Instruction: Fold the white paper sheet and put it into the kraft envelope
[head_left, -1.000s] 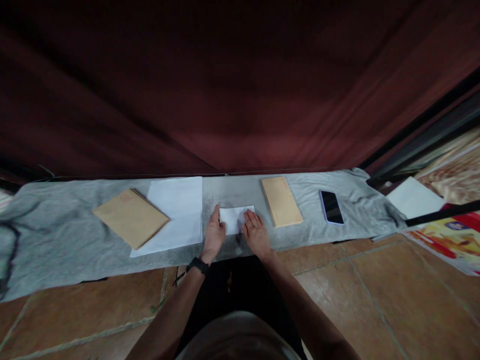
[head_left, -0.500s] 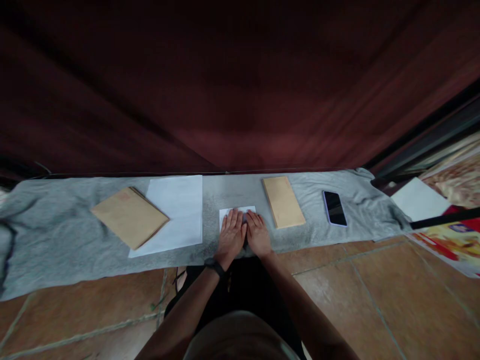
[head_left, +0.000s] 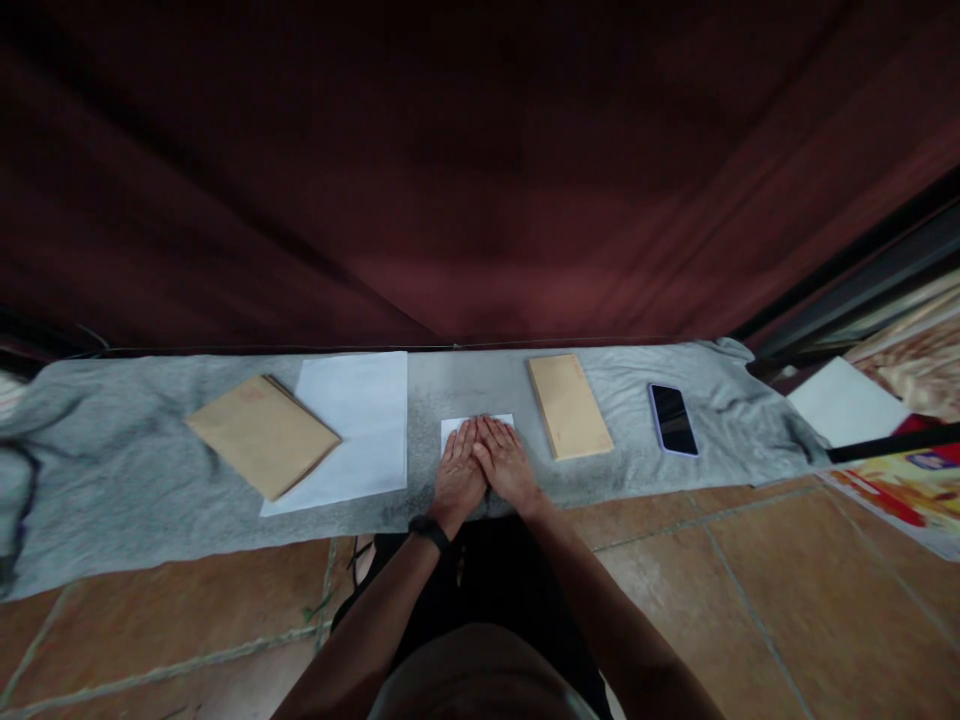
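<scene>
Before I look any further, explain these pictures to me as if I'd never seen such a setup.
There is no machine here: the arms belong to a person working bare-handed. Every picture comes from one camera worn on that person's head, looking forward and down.

A long grey cloth covers the surface. On the person's left, what look like brown envelopes lie partly over larger white paper. To the right are another brown stack and, farther right, a phone.

In the middle, the left hand and right hand lie together, flat on a small white paper, covering much of it. Neither hand appears to grip anything. The left wrist wears a dark band.
</scene>
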